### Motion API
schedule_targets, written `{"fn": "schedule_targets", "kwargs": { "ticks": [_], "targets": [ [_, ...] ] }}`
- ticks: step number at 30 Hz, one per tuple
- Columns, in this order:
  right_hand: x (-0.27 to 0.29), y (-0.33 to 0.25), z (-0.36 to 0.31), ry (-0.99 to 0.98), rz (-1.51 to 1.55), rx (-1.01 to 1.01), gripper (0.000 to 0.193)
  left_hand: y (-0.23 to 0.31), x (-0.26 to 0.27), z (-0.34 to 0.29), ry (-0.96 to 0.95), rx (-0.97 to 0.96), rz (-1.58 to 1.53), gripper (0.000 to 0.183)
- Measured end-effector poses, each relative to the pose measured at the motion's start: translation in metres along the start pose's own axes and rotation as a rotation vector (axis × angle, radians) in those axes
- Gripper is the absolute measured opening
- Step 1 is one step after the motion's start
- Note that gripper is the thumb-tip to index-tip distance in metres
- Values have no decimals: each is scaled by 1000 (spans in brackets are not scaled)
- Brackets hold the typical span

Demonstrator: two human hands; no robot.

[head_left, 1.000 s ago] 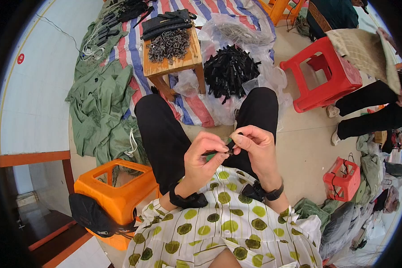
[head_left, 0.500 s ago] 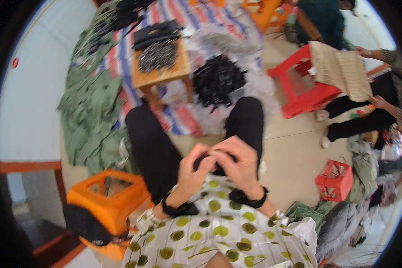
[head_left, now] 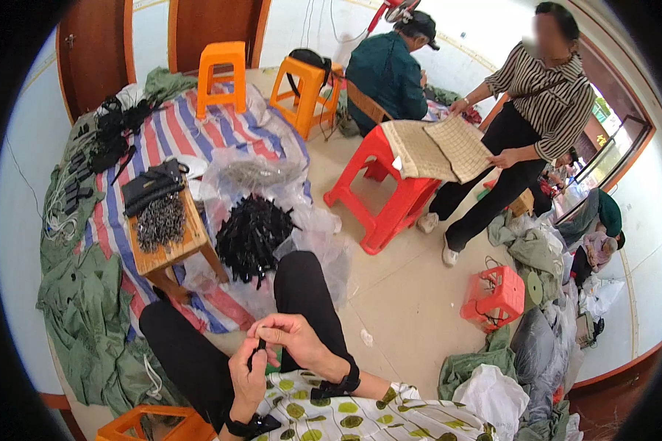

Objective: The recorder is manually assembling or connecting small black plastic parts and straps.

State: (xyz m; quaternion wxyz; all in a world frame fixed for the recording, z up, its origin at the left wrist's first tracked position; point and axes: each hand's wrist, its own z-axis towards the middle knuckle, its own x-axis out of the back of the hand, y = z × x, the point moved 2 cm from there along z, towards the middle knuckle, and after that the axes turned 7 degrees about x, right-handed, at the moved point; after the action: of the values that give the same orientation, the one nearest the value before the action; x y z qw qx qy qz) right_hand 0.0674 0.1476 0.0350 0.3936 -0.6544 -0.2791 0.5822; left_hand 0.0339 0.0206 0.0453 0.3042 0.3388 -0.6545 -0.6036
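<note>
Over my lap both hands are brought together, fingers pinched round a small black strip [head_left: 260,345]. My left hand [head_left: 247,376] grips it from below, and my right hand [head_left: 296,339] pinches at its upper end. The fingers cover most of the strip, so its exact kind does not show. Beyond my knees lies a heap of black strips [head_left: 254,237] on clear plastic sheeting. To its left, a small wooden stool [head_left: 171,253] carries a pile of small metal pieces [head_left: 161,222] and a folded black item [head_left: 153,185].
A striped tarp [head_left: 184,143] covers the floor ahead, with green cloth [head_left: 88,323] at left. At right a standing person [head_left: 541,95] holds a beige woven sheet [head_left: 438,151] over red stools [head_left: 375,195]. Another person [head_left: 386,70] sits behind. An orange stool [head_left: 151,422] is near my left.
My view has swung up and to the right, showing more of the room and the standing person. My hands stay together, and the black strip between them now shows more.
</note>
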Motion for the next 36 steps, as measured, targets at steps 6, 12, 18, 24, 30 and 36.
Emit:
{"fn": "schedule_targets", "kwargs": {
  "ticks": [6, 12, 18, 24, 30, 36],
  "targets": [
    [-10, -7, 3, -123, -223, 32, 15, -7, 3, -1, -10, 55, -273, 33],
    [-10, -12, -2, -166, -273, 82, 16, -28, 14, 0, -212, 284, -715, 55],
    [-12, -15, -1, -226, -371, 93, 15, -34, 16, -3, -234, 339, -629, 39],
    [-13, -15, 1, -268, -573, 206, 17, -40, 17, -7, -180, 324, -625, 30],
    [-10, -6, 2, -200, -519, 285, 18, -40, 12, -5, -88, 266, -582, 30],
    [-5, 1, 3, -211, -55, -53, 22, -30, 9, -4, -130, 210, -531, 35]
  ]
}}
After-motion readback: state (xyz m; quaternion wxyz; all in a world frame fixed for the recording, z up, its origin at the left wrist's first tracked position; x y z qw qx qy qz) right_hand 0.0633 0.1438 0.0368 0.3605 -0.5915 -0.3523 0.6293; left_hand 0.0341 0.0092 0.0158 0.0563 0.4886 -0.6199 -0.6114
